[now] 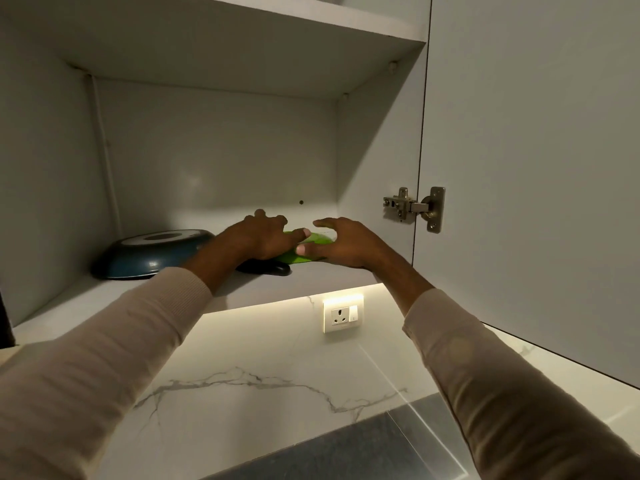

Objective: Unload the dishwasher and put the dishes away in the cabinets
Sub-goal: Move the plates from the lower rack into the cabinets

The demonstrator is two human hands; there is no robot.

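A green plate (313, 239) lies on the lower shelf (322, 271) of the open wall cabinet, partly over a black handle (277, 269). My left hand (263, 237) covers the plate's left side, with fingers curled over its far rim and the thumb lying along its top. My right hand (343, 245) is at the plate's right side. Its thumb touches the near rim and its fingers arch spread above the plate. Most of the plate is hidden by both hands. An upturned dark blue pan (152, 252) sits on the same shelf to the left.
The cabinet door (533, 174) stands open on the right on a metal hinge (414, 206). The upper shelf (311, 15) is overhead. Below are a lit marble backsplash (263, 344) with a wall socket (343, 315) and a dark counter surface (349, 448).
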